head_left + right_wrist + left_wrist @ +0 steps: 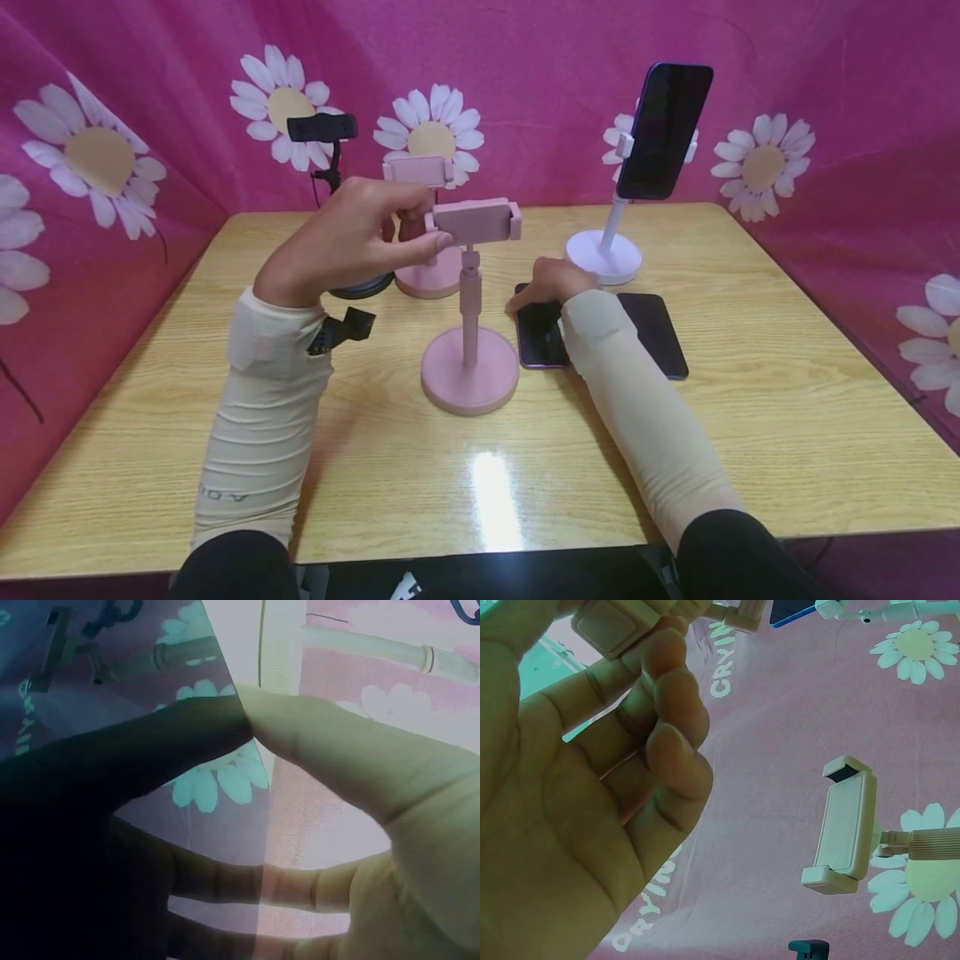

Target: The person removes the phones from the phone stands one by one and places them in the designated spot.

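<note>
The glossy wooden table (750,417) carries the near pink stand (470,367), round-based, its clamp empty. The left hand (352,237) pinches that clamp; the right hand (551,283) lies with fingers curled over a flat dark phone (538,337), not yet lifted. Farther back, the white stand (603,254) already holds a phone.

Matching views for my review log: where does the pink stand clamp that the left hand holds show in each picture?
Head: pink clamp at centre, pinched by the left hand.
Left wrist: top left, at the fingertips.
Right wrist: cannot tell.
Shared landmark: daisy backdrop.
</note>
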`<state>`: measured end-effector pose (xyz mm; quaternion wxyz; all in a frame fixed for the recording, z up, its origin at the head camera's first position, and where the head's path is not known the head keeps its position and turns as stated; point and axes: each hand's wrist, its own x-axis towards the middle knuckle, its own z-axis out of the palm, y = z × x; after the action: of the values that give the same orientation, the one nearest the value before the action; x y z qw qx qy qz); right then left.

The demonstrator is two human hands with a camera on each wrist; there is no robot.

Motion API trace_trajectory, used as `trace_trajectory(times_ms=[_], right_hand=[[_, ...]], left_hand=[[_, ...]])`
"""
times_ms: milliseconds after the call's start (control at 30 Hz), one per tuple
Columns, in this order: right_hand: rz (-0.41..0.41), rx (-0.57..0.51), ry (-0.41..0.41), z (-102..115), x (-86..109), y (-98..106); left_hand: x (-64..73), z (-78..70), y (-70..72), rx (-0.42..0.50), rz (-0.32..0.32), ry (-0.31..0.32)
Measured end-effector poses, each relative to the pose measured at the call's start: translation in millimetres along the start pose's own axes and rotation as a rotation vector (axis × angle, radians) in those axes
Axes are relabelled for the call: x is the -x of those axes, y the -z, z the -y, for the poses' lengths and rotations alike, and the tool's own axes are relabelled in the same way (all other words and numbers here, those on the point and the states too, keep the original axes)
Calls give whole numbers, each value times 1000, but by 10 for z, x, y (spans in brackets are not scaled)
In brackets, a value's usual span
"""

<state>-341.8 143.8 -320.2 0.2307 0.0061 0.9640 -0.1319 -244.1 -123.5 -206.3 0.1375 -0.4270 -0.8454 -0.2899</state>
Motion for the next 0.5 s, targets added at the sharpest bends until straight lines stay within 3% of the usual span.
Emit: trace_trajectory(times_ms=[500], right_hand=[[20,36,-21,12,36,1]], left_hand=[[-8,-7,-9,-2,8,9]])
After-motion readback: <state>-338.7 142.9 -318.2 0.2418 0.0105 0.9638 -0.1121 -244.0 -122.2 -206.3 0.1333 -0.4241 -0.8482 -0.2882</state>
